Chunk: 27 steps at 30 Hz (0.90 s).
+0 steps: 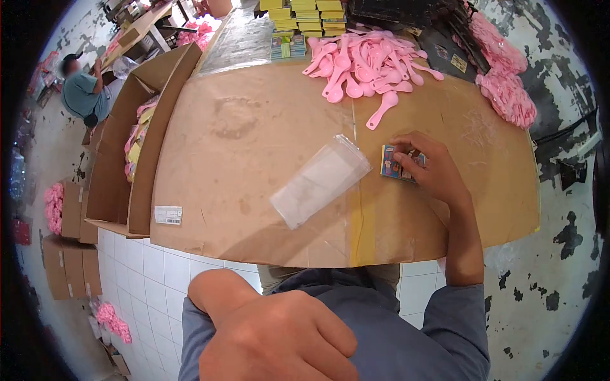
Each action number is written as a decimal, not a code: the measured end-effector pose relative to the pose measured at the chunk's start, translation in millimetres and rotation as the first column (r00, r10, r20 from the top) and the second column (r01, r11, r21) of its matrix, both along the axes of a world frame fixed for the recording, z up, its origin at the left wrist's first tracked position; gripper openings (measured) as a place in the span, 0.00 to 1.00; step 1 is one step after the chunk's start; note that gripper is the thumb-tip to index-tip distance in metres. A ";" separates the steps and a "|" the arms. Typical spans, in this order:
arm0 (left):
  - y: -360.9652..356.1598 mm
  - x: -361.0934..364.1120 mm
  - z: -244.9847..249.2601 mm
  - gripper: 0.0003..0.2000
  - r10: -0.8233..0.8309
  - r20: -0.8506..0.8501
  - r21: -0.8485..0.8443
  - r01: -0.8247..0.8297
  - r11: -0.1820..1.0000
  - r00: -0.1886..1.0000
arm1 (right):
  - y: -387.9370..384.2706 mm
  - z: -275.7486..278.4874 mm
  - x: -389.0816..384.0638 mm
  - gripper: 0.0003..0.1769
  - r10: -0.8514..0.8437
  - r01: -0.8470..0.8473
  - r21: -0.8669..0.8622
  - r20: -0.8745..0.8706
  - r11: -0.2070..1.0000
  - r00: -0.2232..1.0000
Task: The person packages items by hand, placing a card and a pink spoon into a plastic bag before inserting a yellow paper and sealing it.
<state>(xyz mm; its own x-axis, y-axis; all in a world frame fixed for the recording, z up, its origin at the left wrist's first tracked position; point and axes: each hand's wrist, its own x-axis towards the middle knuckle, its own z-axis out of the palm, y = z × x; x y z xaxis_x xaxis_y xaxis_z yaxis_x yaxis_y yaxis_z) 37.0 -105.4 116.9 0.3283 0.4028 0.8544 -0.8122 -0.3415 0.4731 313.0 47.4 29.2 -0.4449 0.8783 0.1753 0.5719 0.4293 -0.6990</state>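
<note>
My right hand rests on the cardboard-covered table with its fingers bent over a small colourful printed card pack, gripping it. Left of that hand lies a flat clear plastic bag, set at a slant. My left hand is raised close to the camera at the bottom, its knuckles showing and the fingers curled under. Whatever it may hold is hidden. Beyond my right hand one pink plastic spoon lies in front of a heap of pink spoons.
Stacks of yellow-edged cards stand at the table's far edge. A long open carton with pink and yellow items borders the left side. Bundled pink spoons lie at the right. A person sits at the far left.
</note>
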 end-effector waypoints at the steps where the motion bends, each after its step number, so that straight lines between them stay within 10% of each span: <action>1: 3.9 8.2 1.4 0.11 0.053 0.051 0.059 -0.056 0.997 0.997 | 0.4 -0.3 1.0 0.13 0.003 -0.003 0.009 0.005 1.000 1.000; 14: 7.7 1.6 -5.7 0.20 -0.060 -0.067 0.054 0.064 0.997 0.996 | 1.6 -0.7 5.3 0.13 0.005 -0.006 0.062 0.004 0.998 1.000; 19: 0.9 27.3 16.2 0.21 0.285 0.093 0.049 -0.291 0.956 0.954 | 4.7 -2.3 8.8 0.13 -0.020 0.019 0.072 0.017 0.997 1.000; 27: 9.6 18.3 0.3 0.20 0.264 0.098 0.103 -0.274 0.956 0.959 | 9.4 -0.9 13.6 0.15 -0.035 0.026 0.151 0.056 0.988 0.998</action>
